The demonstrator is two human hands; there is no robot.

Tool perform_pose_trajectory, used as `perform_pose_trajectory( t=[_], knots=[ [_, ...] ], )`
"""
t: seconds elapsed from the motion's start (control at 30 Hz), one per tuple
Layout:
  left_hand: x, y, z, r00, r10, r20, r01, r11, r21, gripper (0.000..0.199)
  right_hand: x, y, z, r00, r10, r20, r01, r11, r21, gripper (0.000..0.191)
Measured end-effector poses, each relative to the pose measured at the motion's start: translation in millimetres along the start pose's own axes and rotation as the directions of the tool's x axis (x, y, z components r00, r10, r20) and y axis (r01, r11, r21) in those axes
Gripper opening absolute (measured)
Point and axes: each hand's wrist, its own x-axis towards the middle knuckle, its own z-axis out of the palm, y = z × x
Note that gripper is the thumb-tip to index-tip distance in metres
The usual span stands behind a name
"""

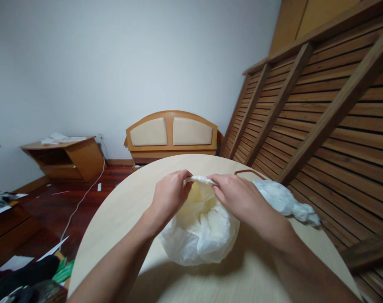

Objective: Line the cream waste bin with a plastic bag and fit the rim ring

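Observation:
A white plastic bag [199, 244] stands on the pale round table [115, 223], its mouth open toward me. Something yellowish shows inside; whether it is a container or contents I cannot tell. The bag's far rim is gathered into a thin roll between my two hands. My left hand [172, 189] pinches the left end of that roll. At its right end, my right hand [231, 193] is closed on the plastic too. Beyond my right forearm lies a second white plastic bundle [282, 200], bunched narrow toward its right end.
A thin brown loop [246, 171] lies at the table's far right edge. Wooden slatted panels [305, 109] lean close on the right. A headboard [171, 134] stands beyond the table. At left are a low cabinet [84, 158], a cable [84, 195] and floor clutter.

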Motion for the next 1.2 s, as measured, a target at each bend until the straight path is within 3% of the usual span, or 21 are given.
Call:
perform_pose_trajectory(
  t=[0.1, 0.2, 0.37, 0.43, 0.57, 0.67, 0.77, 0.87, 0.97, 1.03, 1.1, 1.2],
  knots=[
    [-1.5, 4.8, 0.1, 1.0, 0.021, 0.003, -0.021, 1.0, 0.0, 0.011, 0.5, -5.6, 1.5, 0.997, -0.055, -0.051, 0.055, 0.998, 0.014, 0.042],
    [-3.9, 8.3, 0.8, 0.998, 0.055, 0.017, -0.055, 0.998, -0.012, 0.015, 3.1, -8.8, 0.4, 1.0, -0.015, 0.013, 0.015, 1.0, 0.011, 0.035],
    [-8.8, 8.3, 2.2, 0.996, 0.026, 0.09, -0.031, 0.998, 0.05, 0.076, 3.5, -1.7, -3.9, 0.992, 0.123, 0.03, -0.12, 0.99, -0.079, 0.027],
    [-9.6, 6.6, 2.4, 0.988, -0.018, 0.151, 0.001, 0.994, 0.11, 0.082, 2.4, 1.5, -5.5, 0.988, 0.154, 0.035, -0.15, 0.984, -0.098, 0.026],
    [-10.9, 4.7, 0.2, 0.963, -0.055, 0.265, 0.011, 0.986, 0.164, 0.061, 0.5, 2.9, -7.8, 0.982, 0.182, 0.053, -0.172, 0.973, -0.154, 0.024],
    [-12.2, 6.6, -2.4, 0.963, -0.042, 0.268, 0.0, 0.988, 0.155, 0.057, -0.2, 2.3, -7.4, 0.98, 0.189, 0.056, -0.176, 0.966, -0.189, 0.023],
    [-12.7, 10.2, -3.5, 0.993, 0.02, 0.115, -0.032, 0.995, 0.098, 0.057, -0.6, 3.4, -5.4, 0.982, 0.186, 0.042, -0.175, 0.965, -0.197, 0.022],
    [-12.9, 14.0, -1.4, 0.977, 0.211, -0.028, -0.211, 0.977, 0.034, 0.025, -0.5, 5.2, -4.4, 0.98, 0.199, 0.033, -0.187, 0.959, -0.212, 0.02],
    [-15.1, 18.4, 5.1, 0.882, 0.462, 0.09, -0.457, 0.886, -0.072, 0.015, -0.3, 5.2, -5.6, 0.977, 0.207, 0.039, -0.193, 0.953, -0.235, 0.019],
    [-18.4, 22.1, 10.7, 0.823, 0.534, 0.193, -0.528, 0.845, -0.089, 0.021, -0.3, 3.9, -6.6, 0.975, 0.219, 0.043, -0.202, 0.948, -0.246, 0.019],
    [-22.9, 26.3, 15.6, 0.807, 0.521, 0.278, -0.532, 0.846, -0.04, 0.031, -0.6, 1.8, -7.5, 0.972, 0.23, 0.046, -0.212, 0.946, -0.244, 0.019],
    [-30.1, 33.0, 20.6, 0.817, 0.424, 0.391, -0.484, 0.872, 0.066, 0.048, -1.7, -1.6, -8.4, 0.972, 0.23, 0.055, -0.213, 0.951, -0.223, 0.02]
  ],
)
